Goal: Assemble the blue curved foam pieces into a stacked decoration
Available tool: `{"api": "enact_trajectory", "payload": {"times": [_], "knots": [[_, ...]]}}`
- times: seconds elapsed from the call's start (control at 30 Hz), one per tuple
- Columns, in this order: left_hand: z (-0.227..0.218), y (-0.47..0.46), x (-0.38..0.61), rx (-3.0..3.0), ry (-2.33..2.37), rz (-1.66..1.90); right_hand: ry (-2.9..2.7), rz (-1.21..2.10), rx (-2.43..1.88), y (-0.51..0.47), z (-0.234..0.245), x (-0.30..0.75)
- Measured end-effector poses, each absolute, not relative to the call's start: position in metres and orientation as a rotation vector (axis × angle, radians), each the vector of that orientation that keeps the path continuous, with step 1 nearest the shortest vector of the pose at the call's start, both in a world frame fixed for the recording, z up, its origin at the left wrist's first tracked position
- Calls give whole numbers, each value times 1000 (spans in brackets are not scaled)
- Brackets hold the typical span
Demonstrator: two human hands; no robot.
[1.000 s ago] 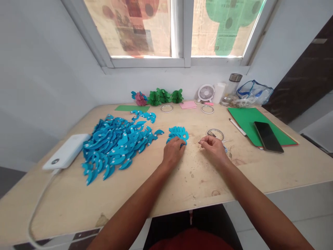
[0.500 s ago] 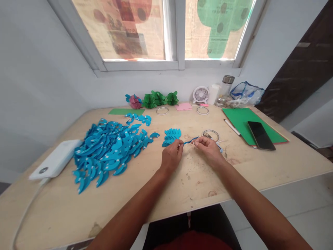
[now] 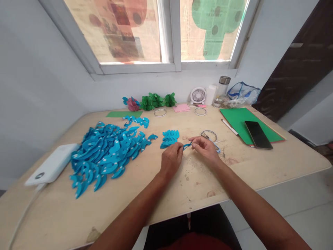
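Note:
Between my hands, a small curved blue paper piece (image 3: 186,146) is held just above the table. My left hand (image 3: 171,158) pinches its left end, and the fingers of my right hand (image 3: 204,147) are closed on its right end. Just beyond my left hand lies a small stack of blue paper pieces (image 3: 170,138). Farther left spreads a large heap of blue paper crescents (image 3: 106,149), many with small white patches. Past my right hand, a roll of tape (image 3: 208,135) lies flat, with light-blue-handled scissors (image 3: 218,150) partly hidden by the hand.
A white power bank (image 3: 53,165) with a cable sits at the left. Green sheets (image 3: 234,119) with a phone (image 3: 258,134) and a pen (image 3: 229,127) lie right. Along the back stand green paper figures (image 3: 156,100), a small fan (image 3: 198,96) and a glass bottle (image 3: 222,91).
The blue paper piece now shows more of a curve between my fingers. Its right end is turned differently in my right hand. The whole view has shifted slightly.

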State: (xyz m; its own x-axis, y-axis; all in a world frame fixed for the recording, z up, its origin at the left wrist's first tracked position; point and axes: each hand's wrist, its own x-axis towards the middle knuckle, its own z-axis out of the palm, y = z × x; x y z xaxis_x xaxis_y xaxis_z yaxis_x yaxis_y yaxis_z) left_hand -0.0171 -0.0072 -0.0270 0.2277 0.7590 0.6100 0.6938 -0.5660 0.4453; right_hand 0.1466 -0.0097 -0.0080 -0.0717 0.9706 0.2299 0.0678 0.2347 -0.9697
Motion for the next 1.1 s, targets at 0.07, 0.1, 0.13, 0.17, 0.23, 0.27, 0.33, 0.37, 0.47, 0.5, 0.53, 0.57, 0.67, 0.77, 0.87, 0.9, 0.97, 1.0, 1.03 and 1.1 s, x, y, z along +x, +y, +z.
{"api": "enact_trajectory", "payload": {"times": [0.07,0.1,0.13,0.17,0.23,0.27,0.33,0.37,0.47,0.5,0.53,0.57,0.67,0.77,0.87,0.9,0.97,1.0,1.03,1.1], "knots": [[-27,-7,-18,2387,1426,1279,-1427,1037,-1042,-10,-7,146],[-28,-7,-18,2385,1429,1286,-1431,1035,-1032,-10,-7,146],[-28,-7,-18,2386,1429,1292,-1434,1033,-1024,-10,-7,146],[-29,-6,-18,2387,1429,1297,-1434,1032,-1019,-10,-7,145],[-29,-6,-19,2397,1424,1307,-1433,1034,-1019,-10,-7,145],[-30,-5,-19,2406,1419,1312,-1435,1035,-1023,-10,-7,145],[-29,-6,-18,2446,1412,1306,-1440,1029,-1036,-10,-8,145],[-29,-6,-18,2478,1409,1295,-1447,1022,-1045,-10,-8,145],[-25,-10,-15,2606,1385,1227,-1493,967,-1102,-9,-11,147],[-24,-11,-15,2644,1367,1205,-1516,935,-1127,-8,-12,147],[-22,-13,-14,2670,1343,1186,-1541,897,-1153,-8,-13,148],[-21,-15,-13,2676,1315,1175,-1563,855,-1175,-7,-14,149],[-18,-19,-12,2520,1246,1214,-1596,773,-1186,-6,-16,150],[-16,-18,-13,2108,1286,1288,-1591,814,-1127,-7,-14,150],[-15,-12,-15,1634,1280,1273,-1617,932,-1050,-10,-11,149],[-15,-9,-15,1484,1243,1251,-1633,967,-1028,-11,-10,149],[-14,-5,-16,1236,1156,1186,-1672,1023,-992,-13,-9,148],[-13,-3,-16,1149,1118,1156,-1690,1044,-978,-13,-9,148],[-13,-2,-16,1087,1089,1132,-1706,1063,-967,-13,-9,148],[-13,-1,-16,1019,1053,1101,-1730,1093,-955,-14,-9,147]]}}
